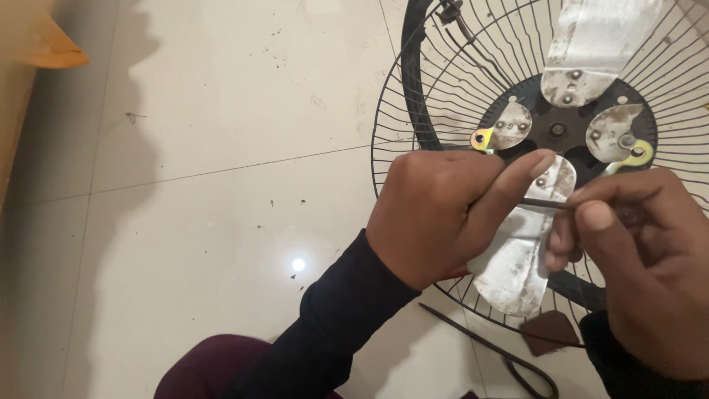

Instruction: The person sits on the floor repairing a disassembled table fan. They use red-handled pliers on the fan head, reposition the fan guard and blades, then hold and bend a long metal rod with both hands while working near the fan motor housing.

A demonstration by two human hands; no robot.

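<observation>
In the head view, nearest to the camera was the right hand (650, 273), low at the right edge, with its dark sleeve (628, 362) below it. Its thumb and forefinger were pressed together on the end of a thin dark rod (543, 203), which ran almost level between the two hands. The left hand (443, 214) was closed in a fist around the other end of the rod, thumb stretched along the top, knuckles turned to the camera, and the forearm came up from the lower middle.

The rod lay just above the lower metal blade (517, 258) of a fan, in front of the dark hub (557, 129). I judged the rod to be stiff, light and narrow, so it could slip or turn between the fingertips; a pinch close to the end, as here, seemed the best hold. The blades looked thin, dull and somewhat worn, with edges that could perhaps cut, so they were better taken at the flat part.

The black wire guard (399, 140) lay on the pale tiled floor (221, 185); it seemed light and easy to bend. A dark cable (502, 355) curled on the floor beside it.
</observation>
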